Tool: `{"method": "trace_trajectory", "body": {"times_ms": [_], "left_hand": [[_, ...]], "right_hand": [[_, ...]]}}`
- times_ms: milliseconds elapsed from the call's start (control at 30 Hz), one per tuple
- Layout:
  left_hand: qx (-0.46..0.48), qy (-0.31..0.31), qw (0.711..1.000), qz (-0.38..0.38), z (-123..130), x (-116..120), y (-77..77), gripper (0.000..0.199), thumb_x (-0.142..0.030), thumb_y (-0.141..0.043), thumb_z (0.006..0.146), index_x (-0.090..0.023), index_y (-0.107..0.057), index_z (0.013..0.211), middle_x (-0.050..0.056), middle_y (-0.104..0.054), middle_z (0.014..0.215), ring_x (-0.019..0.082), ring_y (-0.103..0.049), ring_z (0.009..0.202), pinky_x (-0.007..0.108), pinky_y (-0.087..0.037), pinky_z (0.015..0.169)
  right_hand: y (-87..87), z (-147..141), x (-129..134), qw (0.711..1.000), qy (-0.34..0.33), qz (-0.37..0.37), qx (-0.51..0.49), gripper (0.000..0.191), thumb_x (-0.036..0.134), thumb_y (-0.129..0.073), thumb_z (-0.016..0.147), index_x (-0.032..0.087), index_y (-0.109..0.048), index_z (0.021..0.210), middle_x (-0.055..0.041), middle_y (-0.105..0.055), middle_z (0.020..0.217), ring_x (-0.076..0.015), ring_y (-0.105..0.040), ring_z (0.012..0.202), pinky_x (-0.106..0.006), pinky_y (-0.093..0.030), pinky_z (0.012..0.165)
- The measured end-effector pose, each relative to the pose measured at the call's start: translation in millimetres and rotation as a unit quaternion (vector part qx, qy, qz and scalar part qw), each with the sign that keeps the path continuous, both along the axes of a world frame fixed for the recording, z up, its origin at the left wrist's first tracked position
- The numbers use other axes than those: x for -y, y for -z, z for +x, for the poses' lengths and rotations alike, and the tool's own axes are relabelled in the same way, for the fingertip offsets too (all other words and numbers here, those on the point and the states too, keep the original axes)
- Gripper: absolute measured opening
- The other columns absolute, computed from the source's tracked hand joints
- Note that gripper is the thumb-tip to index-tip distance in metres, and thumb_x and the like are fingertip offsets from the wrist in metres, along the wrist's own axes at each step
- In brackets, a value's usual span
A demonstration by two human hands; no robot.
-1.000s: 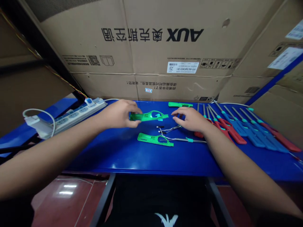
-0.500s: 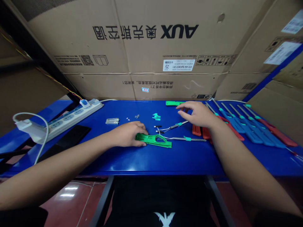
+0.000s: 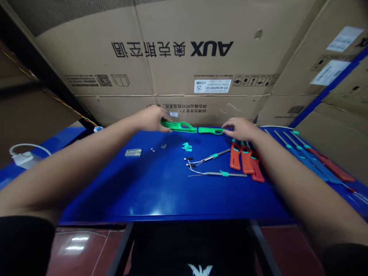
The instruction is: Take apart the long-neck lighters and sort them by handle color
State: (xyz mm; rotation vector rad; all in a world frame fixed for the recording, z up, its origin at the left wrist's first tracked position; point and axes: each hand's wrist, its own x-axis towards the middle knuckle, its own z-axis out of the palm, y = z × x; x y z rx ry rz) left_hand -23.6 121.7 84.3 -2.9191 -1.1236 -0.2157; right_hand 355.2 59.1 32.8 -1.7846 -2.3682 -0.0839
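Note:
My left hand point(image 3: 155, 119) is closed around one end of a green lighter casing point(image 3: 184, 127), an oblong shell with an oval opening, held near the back of the blue table. To its right lies a second green lighter casing point(image 3: 211, 131), almost end to end with the first. My right hand point(image 3: 240, 129) has thumb and fingertips closed on that casing's right end. In front of the hands are small turquoise plastic parts point(image 3: 187, 147) and two metal lighter tubes point(image 3: 215, 156) with white wires and turquoise pieces.
Several red lighters point(image 3: 235, 156) lie on the right, with blue lighters point(image 3: 316, 163) beyond my right forearm. A clear plastic piece point(image 3: 133, 152) and tiny metal pins point(image 3: 163, 146) lie left of centre. Cardboard point(image 3: 184, 73) stands along the back; a white plug point(image 3: 27, 159) is far left.
My left hand has carried its green casing from mid-table to the back edge, beside the other one. My right hand has closed on the second casing's right end.

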Motion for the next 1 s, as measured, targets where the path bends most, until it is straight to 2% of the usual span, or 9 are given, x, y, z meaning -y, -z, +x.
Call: {"method": "trace_trajectory", "body": {"times_ms": [100, 133, 233, 333, 467, 633, 733, 1000], "left_hand": [[-0.042, -0.068, 0.996, -0.038, 31, -32, 35.7, 0.042, -0.047, -0.072, 0.075, -0.020, -0.080, 0.106, 0.005, -0.076, 0.089, 0.019, -0.065, 0.081, 0.027, -0.042, 0.072], [-0.044, -0.072, 0.995, -0.046, 37, -39, 45.3, 0.041, -0.046, -0.073, 0.074, -0.020, -0.080, 0.105, 0.005, -0.076, 0.089, 0.019, -0.065, 0.083, 0.027, -0.042, 0.072], [-0.046, -0.080, 0.993, -0.067, 41, -53, 62.6, 0.046, -0.049, -0.074, 0.073, -0.020, -0.080, 0.108, 0.006, -0.077, 0.095, 0.021, -0.067, 0.086, 0.027, -0.044, 0.075], [-0.050, -0.080, 0.991, -0.090, 35, -59, 67.8, 0.053, -0.053, -0.074, 0.073, -0.020, -0.078, 0.114, 0.007, -0.077, 0.105, 0.023, -0.068, 0.091, 0.028, -0.046, 0.078], [-0.041, -0.070, 0.991, -0.106, 30, -58, 72.7, 0.056, -0.053, -0.075, 0.074, -0.023, -0.074, 0.121, 0.006, -0.075, 0.116, 0.023, -0.068, 0.100, 0.026, -0.047, 0.085], [-0.024, -0.085, 0.991, -0.102, 35, -58, 79.9, 0.049, -0.051, -0.072, 0.079, -0.022, -0.075, 0.119, 0.007, -0.076, 0.114, 0.025, -0.067, 0.102, 0.030, -0.047, 0.087], [-0.016, -0.098, 0.989, -0.105, 41, -63, 81.8, 0.051, -0.049, -0.074, 0.077, -0.020, -0.074, 0.120, 0.009, -0.074, 0.118, 0.026, -0.067, 0.106, 0.030, -0.047, 0.088], [0.051, -0.132, 0.983, -0.116, 39, -67, 78.3, 0.049, -0.046, -0.079, 0.073, -0.021, -0.076, 0.115, 0.008, -0.075, 0.117, 0.027, -0.065, 0.111, 0.031, -0.047, 0.093]], "right_hand": [[11.4, -17, -22, 0.999, -0.001, -0.010, 0.043, 0.030, 0.038, -0.063, 0.088, 0.021, -0.078, 0.107, -0.0089, -0.075, 0.113, -0.0241, -0.067, 0.104, -0.030, -0.050, 0.087], [14.8, -21, -27, 0.998, 0.008, -0.012, 0.055, 0.031, 0.042, -0.064, 0.087, 0.021, -0.079, 0.106, -0.0096, -0.075, 0.112, -0.0249, -0.067, 0.103, -0.031, -0.050, 0.084], [22.9, -24, -38, 0.995, 0.041, -0.033, 0.082, 0.030, 0.047, -0.070, 0.082, 0.023, -0.081, 0.095, -0.0096, -0.077, 0.102, -0.0255, -0.069, 0.093, -0.032, -0.049, 0.075], [28.8, -20, -44, 0.993, 0.058, -0.056, 0.090, 0.024, 0.045, -0.070, 0.082, 0.025, -0.081, 0.089, -0.0075, -0.079, 0.092, -0.0241, -0.069, 0.087, -0.032, -0.047, 0.074], [34.4, -15, -47, 0.993, 0.062, -0.062, 0.079, 0.024, 0.042, -0.065, 0.086, 0.028, -0.082, 0.095, -0.0041, -0.080, 0.098, -0.0217, -0.069, 0.090, -0.030, -0.047, 0.076], [36.6, -14, -51, 0.994, 0.055, -0.061, 0.070, 0.026, 0.043, -0.064, 0.087, 0.028, -0.082, 0.100, -0.0036, -0.079, 0.104, -0.0210, -0.068, 0.093, -0.029, -0.046, 0.077], [36.9, -15, -55, 0.995, 0.053, -0.059, 0.065, 0.027, 0.043, -0.065, 0.087, 0.028, -0.081, 0.102, -0.0042, -0.078, 0.107, -0.0216, -0.068, 0.095, -0.029, -0.046, 0.078], [35.7, -18, -60, 0.995, 0.077, -0.057, 0.025, 0.027, 0.045, -0.068, 0.085, 0.030, -0.082, 0.101, -0.0042, -0.079, 0.105, -0.0211, -0.068, 0.094, -0.028, -0.046, 0.073]]}}
